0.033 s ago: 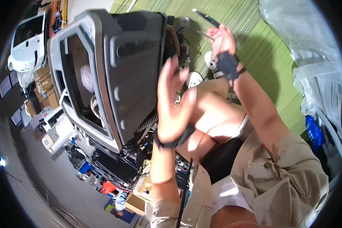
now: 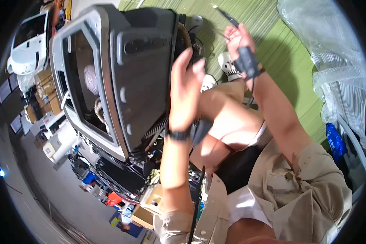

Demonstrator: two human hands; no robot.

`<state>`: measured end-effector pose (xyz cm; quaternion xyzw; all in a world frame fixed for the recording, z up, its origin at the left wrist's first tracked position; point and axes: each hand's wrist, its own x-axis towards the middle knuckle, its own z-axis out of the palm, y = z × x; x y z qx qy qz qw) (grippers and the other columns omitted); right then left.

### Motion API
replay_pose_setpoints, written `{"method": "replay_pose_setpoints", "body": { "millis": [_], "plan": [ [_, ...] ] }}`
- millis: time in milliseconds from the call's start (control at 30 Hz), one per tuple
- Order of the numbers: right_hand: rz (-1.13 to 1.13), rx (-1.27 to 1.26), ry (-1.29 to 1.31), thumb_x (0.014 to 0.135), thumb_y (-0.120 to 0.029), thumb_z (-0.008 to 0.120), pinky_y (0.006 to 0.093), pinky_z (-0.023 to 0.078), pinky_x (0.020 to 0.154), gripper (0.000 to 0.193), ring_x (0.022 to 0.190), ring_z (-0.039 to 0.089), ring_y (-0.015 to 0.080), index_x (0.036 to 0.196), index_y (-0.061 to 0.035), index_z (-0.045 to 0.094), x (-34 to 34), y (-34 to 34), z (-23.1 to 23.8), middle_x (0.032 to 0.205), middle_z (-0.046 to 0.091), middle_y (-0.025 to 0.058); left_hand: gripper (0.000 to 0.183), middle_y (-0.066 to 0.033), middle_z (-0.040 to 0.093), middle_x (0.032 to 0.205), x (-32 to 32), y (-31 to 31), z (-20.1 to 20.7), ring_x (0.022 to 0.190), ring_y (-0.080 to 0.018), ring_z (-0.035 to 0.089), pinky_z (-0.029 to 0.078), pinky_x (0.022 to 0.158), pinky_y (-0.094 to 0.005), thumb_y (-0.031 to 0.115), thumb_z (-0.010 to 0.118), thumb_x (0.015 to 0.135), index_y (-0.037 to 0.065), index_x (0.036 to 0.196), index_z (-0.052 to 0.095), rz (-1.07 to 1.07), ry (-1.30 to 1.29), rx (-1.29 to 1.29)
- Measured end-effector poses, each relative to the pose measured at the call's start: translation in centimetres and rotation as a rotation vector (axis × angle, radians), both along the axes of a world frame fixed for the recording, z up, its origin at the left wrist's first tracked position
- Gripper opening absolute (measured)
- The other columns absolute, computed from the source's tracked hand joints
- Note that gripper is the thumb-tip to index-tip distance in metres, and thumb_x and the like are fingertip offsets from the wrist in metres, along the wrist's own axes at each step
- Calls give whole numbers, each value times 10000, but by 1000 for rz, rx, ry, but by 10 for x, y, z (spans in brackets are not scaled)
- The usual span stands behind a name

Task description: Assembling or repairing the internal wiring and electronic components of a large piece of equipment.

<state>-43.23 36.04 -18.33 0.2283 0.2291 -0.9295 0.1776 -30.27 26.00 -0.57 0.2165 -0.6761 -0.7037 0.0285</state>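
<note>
Machine [image 2: 144, 81], big and grey, stands at your left. Your left hand [image 2: 185, 87] hangs near its edge, thumb and fingers apart, seemingly empty; whether it touches, I cannot tell. Your right hand [image 2: 240, 41] has fingers closed on slim tool [image 2: 227, 16], above green floor [image 2: 268, 20]. You seem to be handling this tool; next move calls for steady grip.

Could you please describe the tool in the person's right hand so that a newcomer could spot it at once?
Start at the green floor, right of the big grey shell. Over that floor, the right hand grips a slim dark tool pointing up and left. Its straight shape and pale tip set it apart from the chunky dark wrist device.
</note>
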Motion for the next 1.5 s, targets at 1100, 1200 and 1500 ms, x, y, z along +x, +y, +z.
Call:
{"method": "replay_pose_setpoints", "body": {
  "millis": [1100, 1200, 1500],
  "plan": [
    [287, 500, 109, 853, -158, 462, 267, 425, 691, 280, 693, 531, 167, 1044, 41, 506, 43, 133, 79, 856, 602, 136, 357, -172, 422, 1240, -91, 22, -174, 1130, -253, 435, 407, 897, -415, 128, 386, 896, -22, 1219, 366, 236, 144, 1365],
    [313, 518, 126, 852, -168, 467, 260, 427, 681, 286, 688, 532, 160, 1040, 41, 517, 46, 131, 82, 849, 605, 139, 351, -157, 426, 1240, -87, 25, -158, 1133, -249, 432, 407, 895, -415, 141, 378, 900, -16, 1214, 371, 227, 73, 1161],
    [298, 620, 128, 848, -157, 484, 246, 455, 670, 274, 698, 563, 151, 1033, 42, 526, 45, 129, 85, 845, 615, 142, 127, -30, 562, 801, -86, 27, -147, 701, -111, 539, 448, 618, -255, 138, 516, 850, 49, 938, 538, 257, -84, 892]
  ]
}}
